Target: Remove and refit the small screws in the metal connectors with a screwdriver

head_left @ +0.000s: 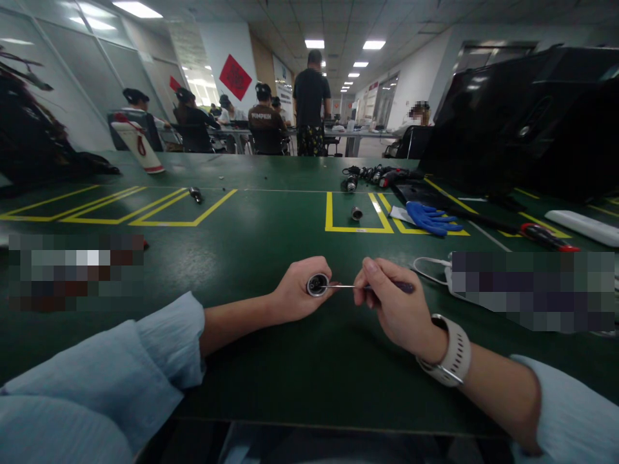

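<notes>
My left hand is closed around a small round metal cylinder, its open end turned toward the right. My right hand pinches a thin screwdriver with a dark handle; its slim shaft runs left and its tip sits in the cylinder's open end. Both hands rest low on the green table, near its front edge. A pale watch is on my right wrist.
A blue glove and a small metal ring lie in yellow-taped boxes beyond my hands. Dark cylindrical parts are heaped further back. A red-handled tool, a white cable and a black case are at right. Several people sit behind.
</notes>
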A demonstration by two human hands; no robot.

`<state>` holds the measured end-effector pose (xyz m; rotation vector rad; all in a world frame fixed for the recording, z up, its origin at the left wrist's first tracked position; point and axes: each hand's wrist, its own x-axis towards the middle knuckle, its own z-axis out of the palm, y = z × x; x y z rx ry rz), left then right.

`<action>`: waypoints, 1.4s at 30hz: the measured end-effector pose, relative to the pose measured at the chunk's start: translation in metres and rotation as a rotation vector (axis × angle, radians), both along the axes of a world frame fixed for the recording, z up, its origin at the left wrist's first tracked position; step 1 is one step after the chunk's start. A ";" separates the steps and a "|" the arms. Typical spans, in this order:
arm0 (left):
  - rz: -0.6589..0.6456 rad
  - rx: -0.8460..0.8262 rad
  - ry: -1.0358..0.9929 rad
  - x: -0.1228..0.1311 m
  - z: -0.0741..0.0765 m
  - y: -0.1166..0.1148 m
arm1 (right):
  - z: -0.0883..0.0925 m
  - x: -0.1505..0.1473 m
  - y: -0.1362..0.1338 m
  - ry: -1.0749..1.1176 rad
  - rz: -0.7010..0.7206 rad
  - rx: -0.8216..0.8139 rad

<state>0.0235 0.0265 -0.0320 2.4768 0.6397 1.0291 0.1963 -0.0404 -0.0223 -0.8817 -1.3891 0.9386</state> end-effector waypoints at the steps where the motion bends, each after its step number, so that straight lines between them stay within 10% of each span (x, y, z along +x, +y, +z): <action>1: 0.013 -0.010 -0.007 0.000 0.000 0.000 | 0.000 0.000 -0.001 -0.008 -0.012 0.017; 14: -0.030 0.001 0.014 0.000 0.000 -0.001 | 0.007 0.001 -0.010 -0.309 -0.073 0.147; 24: -0.009 -0.050 0.010 0.000 0.001 -0.001 | 0.013 -0.003 0.001 0.136 0.041 -0.297; 33: 0.007 -0.034 0.021 0.000 -0.001 0.000 | 0.011 -0.001 -0.008 -0.215 -0.077 0.050; 42: 0.094 -0.046 -0.081 0.000 0.001 -0.002 | -0.004 -0.008 -0.007 0.016 0.016 -0.078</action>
